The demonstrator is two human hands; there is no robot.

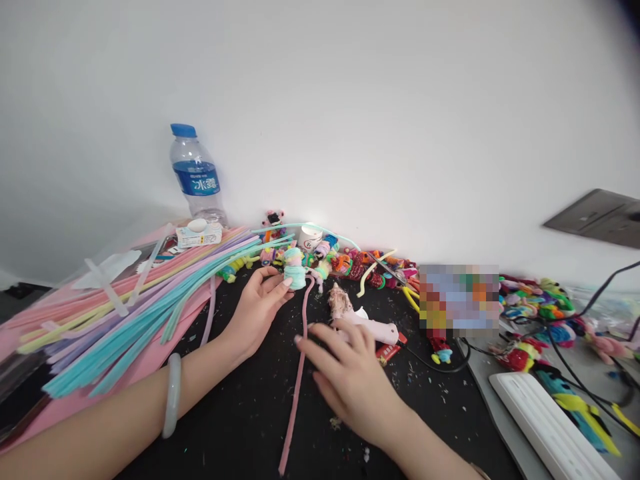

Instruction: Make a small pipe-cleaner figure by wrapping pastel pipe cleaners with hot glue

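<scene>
My left hand grips a small pipe-cleaner figure wound in mint, yellow and pink, between thumb and fingers. A long dusty-pink pipe cleaner runs from beside the figure down toward the near edge; whether it is joined to the figure, I cannot tell. My right hand hovers over or rests by this pipe cleaner, its fingers apart and bent, a fingertip close to the strand. Just beyond the right hand lies a pink glue gun with a brown-stained nozzle.
Pastel pipe cleaners fan out on the left. A water bottle stands behind them by the wall. Finished pipe-cleaner figures line the back, near a white paper cup. A white power strip and black cables lie right.
</scene>
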